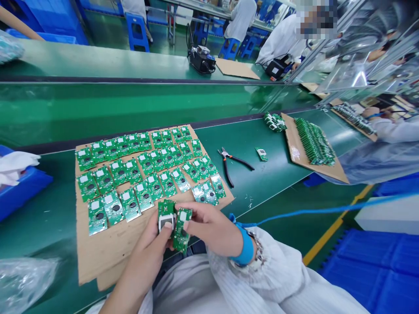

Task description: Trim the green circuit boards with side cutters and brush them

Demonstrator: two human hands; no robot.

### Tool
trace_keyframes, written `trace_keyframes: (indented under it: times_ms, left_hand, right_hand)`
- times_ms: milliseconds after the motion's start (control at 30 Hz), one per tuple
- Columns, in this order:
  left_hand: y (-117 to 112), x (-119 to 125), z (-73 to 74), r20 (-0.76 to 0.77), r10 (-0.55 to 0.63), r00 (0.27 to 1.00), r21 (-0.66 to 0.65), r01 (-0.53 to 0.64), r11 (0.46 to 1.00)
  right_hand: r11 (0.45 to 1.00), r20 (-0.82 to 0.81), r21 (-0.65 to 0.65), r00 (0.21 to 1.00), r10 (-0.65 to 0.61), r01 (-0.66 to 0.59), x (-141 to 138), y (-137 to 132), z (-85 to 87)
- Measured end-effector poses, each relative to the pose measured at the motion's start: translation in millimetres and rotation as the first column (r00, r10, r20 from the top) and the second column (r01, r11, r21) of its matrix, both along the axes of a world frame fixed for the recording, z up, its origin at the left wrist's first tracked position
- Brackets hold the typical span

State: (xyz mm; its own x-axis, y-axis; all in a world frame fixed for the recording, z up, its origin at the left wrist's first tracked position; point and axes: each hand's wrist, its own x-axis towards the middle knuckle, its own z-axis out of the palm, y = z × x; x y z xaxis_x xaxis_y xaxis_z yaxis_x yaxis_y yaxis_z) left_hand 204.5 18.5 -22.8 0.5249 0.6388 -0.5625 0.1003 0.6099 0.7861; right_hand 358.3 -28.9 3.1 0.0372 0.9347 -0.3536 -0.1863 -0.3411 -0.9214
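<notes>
The left grip (145,248) is clenched, its thumb pressed on the white rectangular part of a green circuit board (165,213); the right grip (209,226) is clenched, its fingertips pinching a second green circuit board (181,231) against the first; whether the two boards are joined cannot be told. Both boards are held up over the near part of a cardboard sheet (98,259); the right wrist wears a blue antistatic strap (245,249) with a blue cord (294,212). Rows of flat boards (118,207) cover most of that sheet; on the green tabletop (262,185) beyond lie diagonal cutters (236,158) and a single loose board (261,153); a small heap of boards (275,122) sits just beside a second cardboard sheet (296,150). Status: a tightly packed bank of boards (314,141) stands on edge on the second sheet; the flat rows are not yet stacked.
</notes>
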Motion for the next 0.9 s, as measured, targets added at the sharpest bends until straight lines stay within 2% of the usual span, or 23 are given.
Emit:
trace_keyframes:
  times_ms: [67,133,200,367,567,667,767,900]
  left_hand:
    - [-3,4,-2.5,0.013,0.105,0.994,-0.046,-0.104,0.994]
    - [-4,5,-1.9,0.029,0.156,0.987,-0.037,-0.154,0.987]
    - [-5,3,0.3,0.031,0.167,0.985,-0.003,-0.167,0.986]
    - [-5,-7,4.3,0.015,0.173,0.985,0.054,-0.173,0.983]
    - [-7,-14,5.0,-0.016,0.141,0.990,0.051,-0.140,0.989]
    - [-8,-17,3.3,-0.025,0.132,0.991,0.029,-0.131,0.991]
    - [-8,-18,2.2,-0.043,0.134,0.990,0.024,-0.133,0.991]
    - [-9,-16,6.5,-0.080,0.130,0.988,0.100,-0.122,0.988]
  right_hand:
    - [0.999,0.202,0.016,0.978,0.042,-0.046,6,2,-0.7]
    - [0.998,0.435,0.009,0.898,0.058,-0.069,14,4,-1.0]
    - [0.999,0.593,-0.007,0.804,0.039,-0.043,19,6,-1.5]
    - [0.999,0.730,0.001,0.683,0.024,-0.036,22,12,-4.2]
    - [0.999,0.825,0.011,0.564,0.020,-0.052,16,16,-8.5]
    - [0.999,0.905,0.042,0.424,-0.037,-0.004,20,11,-8.5]
    - [0.995,0.965,0.059,0.249,-0.079,0.086,47,4,-6.7]
    - [0.957,0.994,0.019,0.095,-0.049,0.288,116,1,-12.4]
